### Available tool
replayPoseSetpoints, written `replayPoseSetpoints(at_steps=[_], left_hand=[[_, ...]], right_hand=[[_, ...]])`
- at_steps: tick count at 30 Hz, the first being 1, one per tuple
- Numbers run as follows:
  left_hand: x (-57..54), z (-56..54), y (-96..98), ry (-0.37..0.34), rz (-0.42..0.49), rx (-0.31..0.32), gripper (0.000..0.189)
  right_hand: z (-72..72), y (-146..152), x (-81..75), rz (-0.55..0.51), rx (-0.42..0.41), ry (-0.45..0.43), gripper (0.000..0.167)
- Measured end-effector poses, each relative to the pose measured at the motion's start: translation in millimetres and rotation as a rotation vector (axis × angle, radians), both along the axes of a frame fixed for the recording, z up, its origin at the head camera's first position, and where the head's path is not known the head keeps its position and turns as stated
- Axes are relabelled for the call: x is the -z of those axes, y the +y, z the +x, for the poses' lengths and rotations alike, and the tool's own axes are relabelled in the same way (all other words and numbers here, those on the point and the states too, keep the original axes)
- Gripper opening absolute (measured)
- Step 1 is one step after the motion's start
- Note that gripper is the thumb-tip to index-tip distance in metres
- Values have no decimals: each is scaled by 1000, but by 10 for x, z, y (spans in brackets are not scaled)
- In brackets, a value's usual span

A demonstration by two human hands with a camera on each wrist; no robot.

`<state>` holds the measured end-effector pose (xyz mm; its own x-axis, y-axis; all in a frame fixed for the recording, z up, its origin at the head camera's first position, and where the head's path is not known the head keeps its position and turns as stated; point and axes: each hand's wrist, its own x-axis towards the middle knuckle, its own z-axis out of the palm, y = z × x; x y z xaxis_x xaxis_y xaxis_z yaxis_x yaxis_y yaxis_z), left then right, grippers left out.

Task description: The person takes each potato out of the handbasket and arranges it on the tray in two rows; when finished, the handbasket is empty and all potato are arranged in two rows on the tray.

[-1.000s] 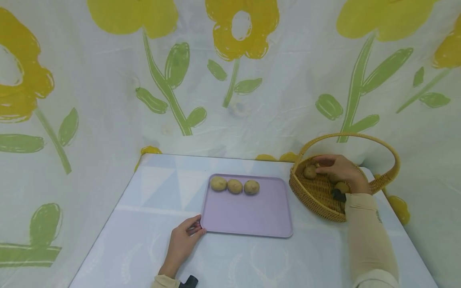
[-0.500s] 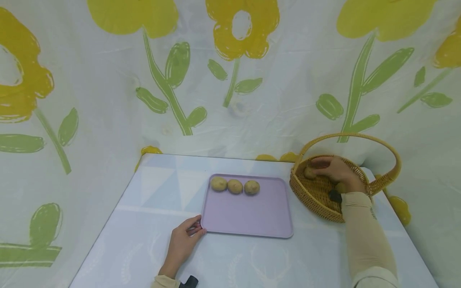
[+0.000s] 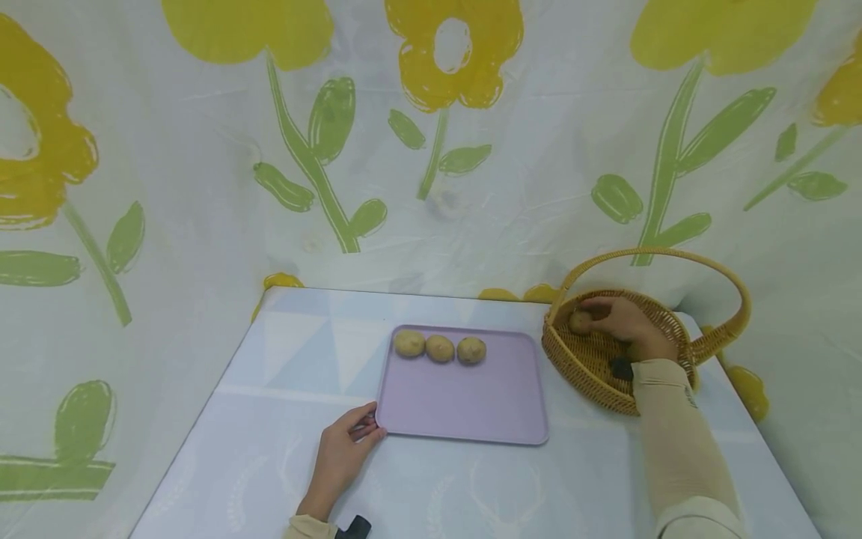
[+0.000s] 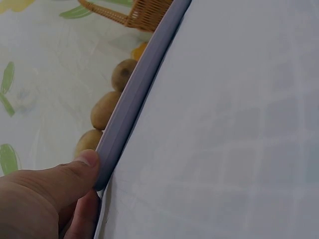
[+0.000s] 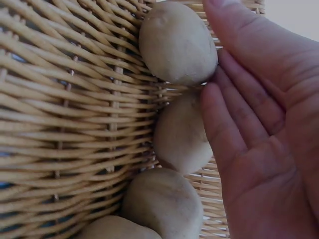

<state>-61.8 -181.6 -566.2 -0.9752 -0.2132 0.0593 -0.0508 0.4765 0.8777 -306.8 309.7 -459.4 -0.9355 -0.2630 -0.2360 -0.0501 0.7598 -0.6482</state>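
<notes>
My left hand [image 3: 340, 455] holds the near left corner of a lilac tray [image 3: 465, 404]; in the left wrist view the thumb [image 4: 88, 158] lies on its rim, with curled fingers below. Three potatoes [image 3: 440, 349] sit in a row along the tray's far side. Inside a wicker basket [image 3: 586, 378] on the right, my right hand [image 3: 622, 320] is at a potato [image 3: 580, 323]. The right wrist view shows its fairly straight fingers beside that potato [image 5: 178, 42], fingertips at its edge. Several more potatoes [image 5: 163, 204] lie along the basket wall, partly hidden in the head view.
The basket's tall arched handle [image 3: 663, 253] rises above my right hand. A pale patterned cloth covers the table [image 3: 269, 419]. Behind it hangs a flower-print curtain [image 3: 539, 187], close to the table's far edge.
My right hand and forearm have shifted slightly left inside the basket, closer over the potato there. The left hand, the tray and its three potatoes have stayed put.
</notes>
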Motion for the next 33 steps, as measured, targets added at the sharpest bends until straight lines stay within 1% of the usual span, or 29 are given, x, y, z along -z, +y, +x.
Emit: replayPoseSetpoints(at_steps=[1,4,9,17,22,27,33], left_hand=[[2,-2,1,5,-1,-3,49],[5,-4,2,11,-3,-4,49],[7,-4,1,5,4,4,48],[-2,-4,4,13,13,-3,49],[-2,-6,-1,8,8,-2,49],[-5,-6,-5,5,16,6,49],[16,-15,-1,1,13,7,49]], right_hand=[[-1,-1,4,-1,1,-8,64],[-7,2,23,28,-13,8,62],[-27,6,70,88,-57,75,58],[-73,-6,105,145,-104,127,55],[-95,-22,123,168,-119,125,55],[-97,-21,139,159,-107,113,55],[-71,-10,131,138,-88,110,54]])
